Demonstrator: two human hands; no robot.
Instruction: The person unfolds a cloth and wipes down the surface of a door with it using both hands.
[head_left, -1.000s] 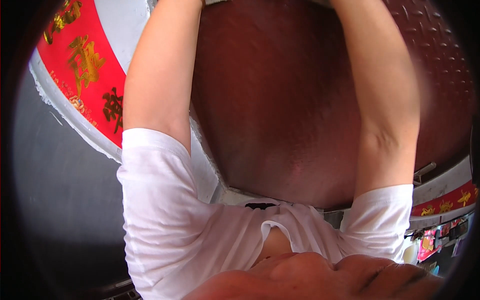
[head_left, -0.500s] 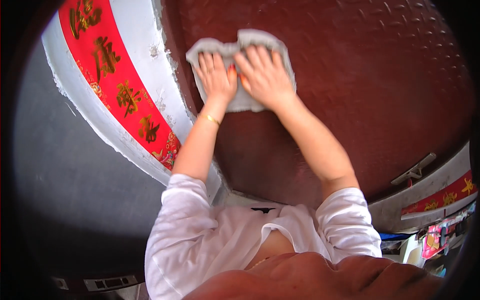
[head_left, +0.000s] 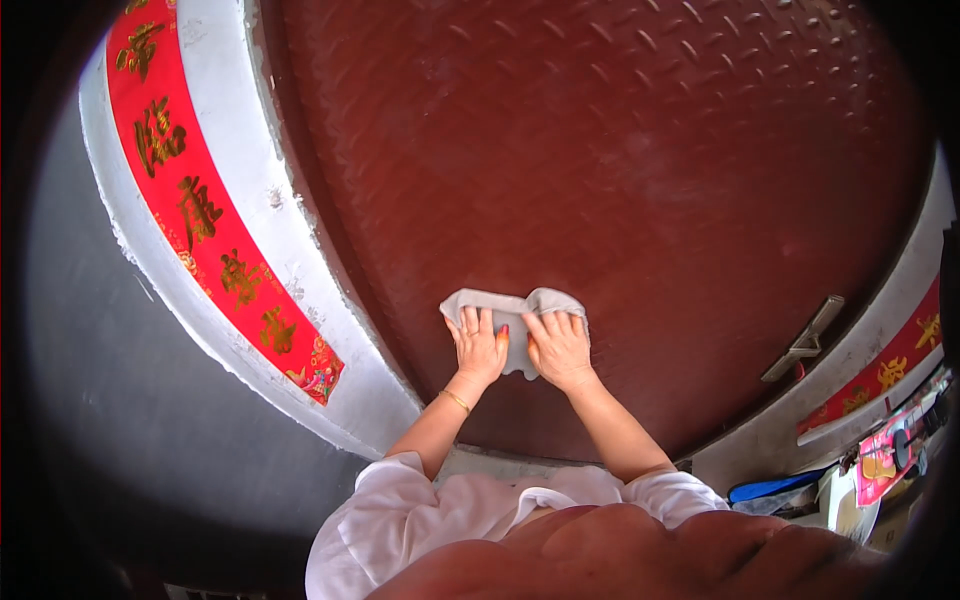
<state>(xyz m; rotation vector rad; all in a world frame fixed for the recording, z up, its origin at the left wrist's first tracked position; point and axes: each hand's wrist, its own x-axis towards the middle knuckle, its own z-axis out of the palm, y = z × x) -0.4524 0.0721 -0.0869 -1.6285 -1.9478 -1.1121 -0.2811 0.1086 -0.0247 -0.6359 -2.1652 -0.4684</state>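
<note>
- Both hands lie flat on a grey cloth (head_left: 512, 318), pressed against the dark red door (head_left: 620, 180), low on its panel.
- Left hand (head_left: 480, 346) and right hand (head_left: 558, 348) sit side by side, fingers loosely spread and pointing up, pinching nothing.
- The cloth's long axis runs left to right under the fingertips; neither hand is nearer.
- The door handle (head_left: 806, 338) is well off to the right.
</note>
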